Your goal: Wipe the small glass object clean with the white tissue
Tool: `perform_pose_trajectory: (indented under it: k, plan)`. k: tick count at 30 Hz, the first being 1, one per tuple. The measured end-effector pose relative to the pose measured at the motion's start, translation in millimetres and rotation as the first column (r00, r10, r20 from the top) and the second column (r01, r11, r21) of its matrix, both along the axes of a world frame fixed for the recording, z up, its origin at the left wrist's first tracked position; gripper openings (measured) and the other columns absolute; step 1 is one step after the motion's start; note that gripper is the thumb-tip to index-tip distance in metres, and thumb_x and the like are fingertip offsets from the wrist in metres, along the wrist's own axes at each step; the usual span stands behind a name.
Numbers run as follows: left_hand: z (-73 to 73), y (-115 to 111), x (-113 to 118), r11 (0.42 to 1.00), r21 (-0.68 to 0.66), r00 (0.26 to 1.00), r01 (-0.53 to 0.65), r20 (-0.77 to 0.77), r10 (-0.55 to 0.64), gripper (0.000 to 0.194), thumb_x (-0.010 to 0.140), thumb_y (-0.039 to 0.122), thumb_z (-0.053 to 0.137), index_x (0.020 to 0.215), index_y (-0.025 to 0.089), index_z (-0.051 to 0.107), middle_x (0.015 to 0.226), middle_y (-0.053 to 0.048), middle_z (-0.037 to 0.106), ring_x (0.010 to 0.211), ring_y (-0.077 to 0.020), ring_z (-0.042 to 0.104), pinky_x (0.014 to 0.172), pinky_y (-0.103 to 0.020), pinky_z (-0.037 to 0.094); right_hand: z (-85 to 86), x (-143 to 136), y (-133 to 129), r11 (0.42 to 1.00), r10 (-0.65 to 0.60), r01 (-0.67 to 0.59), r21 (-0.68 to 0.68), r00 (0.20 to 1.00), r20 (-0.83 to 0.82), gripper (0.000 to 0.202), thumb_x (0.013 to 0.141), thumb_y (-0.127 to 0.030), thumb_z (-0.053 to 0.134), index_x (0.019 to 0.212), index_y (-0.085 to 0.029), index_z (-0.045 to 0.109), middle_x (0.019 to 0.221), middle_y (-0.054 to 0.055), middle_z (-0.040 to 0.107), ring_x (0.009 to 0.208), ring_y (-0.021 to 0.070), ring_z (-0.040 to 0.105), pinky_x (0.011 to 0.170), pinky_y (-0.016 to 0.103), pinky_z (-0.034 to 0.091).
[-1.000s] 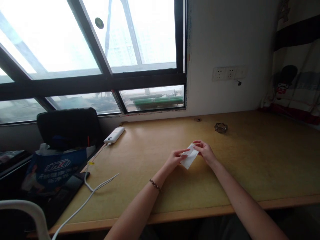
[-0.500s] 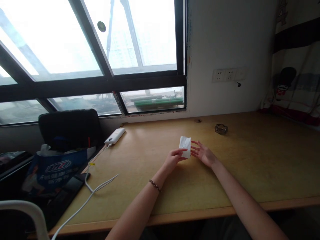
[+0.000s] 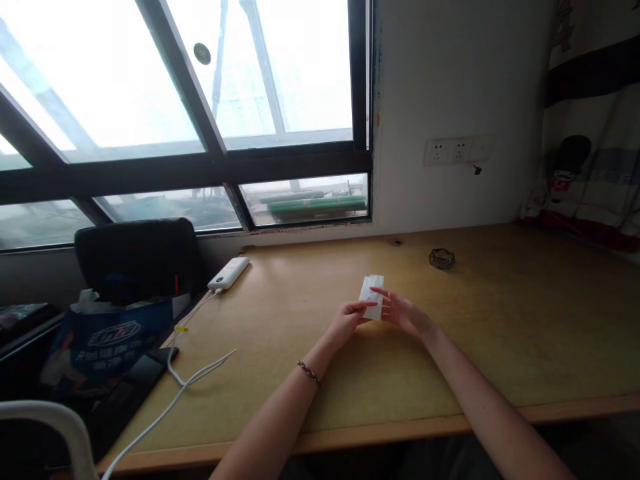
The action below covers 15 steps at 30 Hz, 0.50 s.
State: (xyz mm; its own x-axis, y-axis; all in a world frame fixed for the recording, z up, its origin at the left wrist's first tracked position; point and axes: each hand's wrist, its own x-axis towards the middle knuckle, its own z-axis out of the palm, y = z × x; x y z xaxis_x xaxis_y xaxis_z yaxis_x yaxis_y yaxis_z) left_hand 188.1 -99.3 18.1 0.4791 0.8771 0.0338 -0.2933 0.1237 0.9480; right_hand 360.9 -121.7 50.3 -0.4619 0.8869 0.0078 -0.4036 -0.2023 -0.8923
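A small white folded tissue (image 3: 371, 283) is held above the desk, near the middle of the view. My left hand (image 3: 346, 323) pinches its lower left part, thumb across the front and the other fingers mostly hidden behind. From the right comes my right hand (image 3: 406, 315), its fingers stretched out and apart. One of its fingers lies over the front of the tissue, and the others are at the right edge. How firmly they touch it cannot be seen. A dark braided bracelet (image 3: 310, 373) circles my left wrist.
On the wooden desk (image 3: 260, 387) lie a white power bank (image 3: 229, 274) with a white cable (image 3: 186, 382) at the left and a dark ring-shaped bangle (image 3: 442, 259) at the back right. A black chair (image 3: 137, 250) and a blue bag (image 3: 115, 340) stand left of the desk.
My right hand has moved left, and one finger now overlaps the front of the tissue. The tissue has shifted slightly to the right and down, still in my left hand.
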Motion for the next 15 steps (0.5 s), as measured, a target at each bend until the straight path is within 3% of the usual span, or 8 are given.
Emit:
perform_pose_trajectory:
  k: [3,7,15]
  plan:
    - [-2.2,-0.9,0.6,0.997,0.067,0.998,0.035,-0.049,-0.031,0.03,0.068,0.028,0.06,0.091,0.01,0.065,0.092,-0.01,0.064,0.084,-0.0214,0.058,0.079,-0.035,0.044,-2.8,-5.7,-4.4,0.997,0.069,-0.071,0.028,0.994,0.082,0.04,0.073,-0.042,0.053,0.104,-0.017,0.058,0.108,0.009,0.058,0.102,0.0222,0.05,0.09,0.038,0.034]
    - [-0.3,-2.8,0.6,0.987,0.144,0.985,0.067,-0.167,-0.042,0.027,0.068,0.027,0.059,0.087,0.01,0.067,0.086,-0.009,0.065,0.08,-0.0197,0.058,0.074,-0.03,0.044,-2.2,-9.3,-5.9,0.998,0.033,-0.037,0.059,0.997,0.076,0.035,0.074,-0.041,0.054,0.099,-0.017,0.061,0.12,0.009,0.05,0.11,0.0232,0.044,0.091,0.037,0.033]
    - [5.1,-4.1,-2.0,0.997,0.02,0.966,0.072,-0.25,-0.064,0.03,0.064,0.023,0.056,0.088,0.009,0.067,0.072,-0.007,0.065,0.07,-0.0176,0.058,0.066,-0.026,0.042,-2.2,-8.2,-5.0,1.0,0.013,-0.015,0.027,0.998,0.066,0.04,0.074,-0.04,0.053,0.108,-0.019,0.055,0.114,0.009,0.054,0.104,0.0223,0.048,0.088,0.037,0.037]
